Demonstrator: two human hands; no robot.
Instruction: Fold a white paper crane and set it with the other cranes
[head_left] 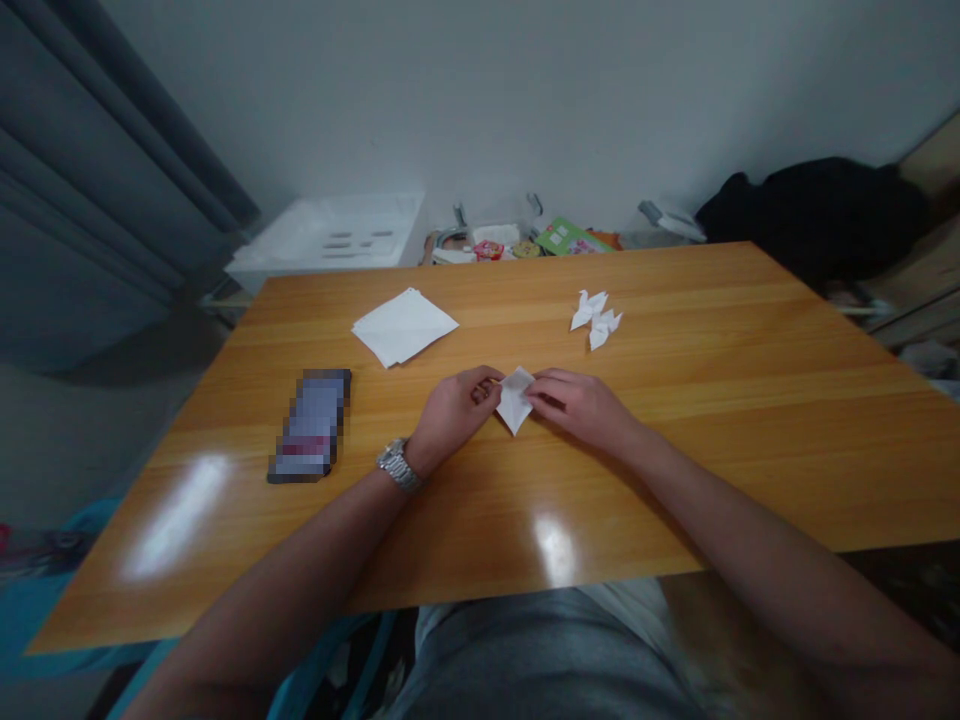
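Note:
A small white folded paper [514,404], kite-shaped with its point toward me, lies on the wooden table between my hands. My left hand [459,408], a metal watch on its wrist, pinches the paper's left edge with curled fingers. On the opposite side, my right hand [577,402] has its thumb and fingertips closed on the right edge. Fingertips cover both side corners. Beyond my right hand sit two white origami cranes [598,318], close together. Farther left is a stack of white paper sheets [405,328].
On the table's left part lies a phone [311,425], its screen blurred out. Behind the table's far edge are a white box-like piece [337,235], a green packet [571,238] and other small items. A black cloth heap [817,225] is at the back right.

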